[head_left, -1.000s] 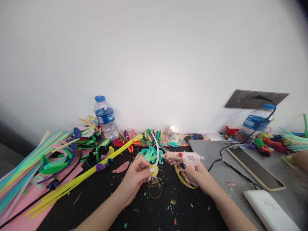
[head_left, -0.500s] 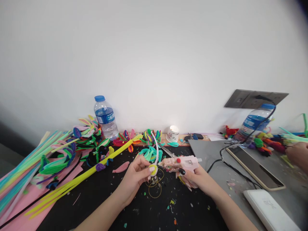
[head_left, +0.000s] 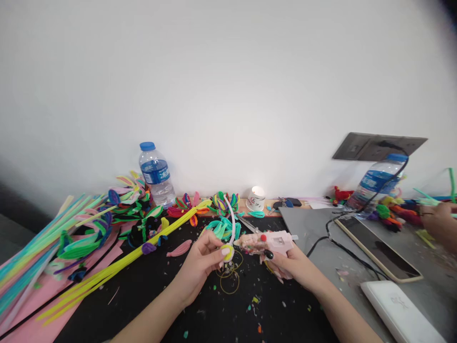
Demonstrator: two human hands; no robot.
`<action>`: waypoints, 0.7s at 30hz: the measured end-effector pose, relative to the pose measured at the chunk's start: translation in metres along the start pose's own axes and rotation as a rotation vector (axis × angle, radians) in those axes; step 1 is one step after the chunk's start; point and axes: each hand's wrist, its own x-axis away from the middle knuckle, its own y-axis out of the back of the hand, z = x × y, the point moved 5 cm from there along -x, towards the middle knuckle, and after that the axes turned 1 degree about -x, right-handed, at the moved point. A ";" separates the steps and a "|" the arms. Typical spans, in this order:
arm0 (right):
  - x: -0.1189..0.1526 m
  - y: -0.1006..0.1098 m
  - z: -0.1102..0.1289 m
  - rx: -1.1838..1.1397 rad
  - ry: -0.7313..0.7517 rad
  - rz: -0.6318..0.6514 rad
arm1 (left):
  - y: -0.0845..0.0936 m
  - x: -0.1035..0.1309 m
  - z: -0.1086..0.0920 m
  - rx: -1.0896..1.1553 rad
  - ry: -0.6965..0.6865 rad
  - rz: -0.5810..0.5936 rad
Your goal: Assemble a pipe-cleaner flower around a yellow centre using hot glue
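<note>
Between thumb and fingers, my left hand [head_left: 206, 259] pinches a small yellow coil of pipe cleaner [head_left: 227, 251]. A white pipe cleaner [head_left: 233, 220] rises from the coil and curves to the left at its top. My right hand [head_left: 287, 262] is wrapped round a pale pink hot glue gun [head_left: 274, 241], whose nozzle points left at the coil; whether the tip touches it, I cannot tell. Thin gold rings [head_left: 229, 284] lie on the black mat [head_left: 210, 314] beneath. Just beyond my hands are turquoise pipe cleaner loops [head_left: 223, 227] and a pair of scissors [head_left: 249, 226].
Bundled pipe cleaners [head_left: 117, 267] spread over the left side, near a water bottle [head_left: 157, 174]. A paper cup [head_left: 256, 198] stands by the wall. To the right are a phone [head_left: 378, 247], a white power bank [head_left: 400, 309], black cables [head_left: 352, 255] and another person's hand [head_left: 441, 221].
My hands hold nearly the same pose, with the glue gun shifted very slightly left. At the far right, the other person's hand has moved up a little, toward the pale green pipe cleaners.
</note>
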 end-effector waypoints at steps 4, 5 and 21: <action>0.000 0.002 -0.001 -0.002 0.011 -0.007 | 0.000 0.000 0.000 -0.011 0.000 -0.003; 0.000 0.002 -0.001 -0.001 0.015 -0.007 | 0.000 0.000 -0.001 -0.014 0.001 -0.002; -0.003 0.005 -0.002 -0.040 0.011 -0.067 | 0.001 0.001 0.000 -0.006 0.002 0.017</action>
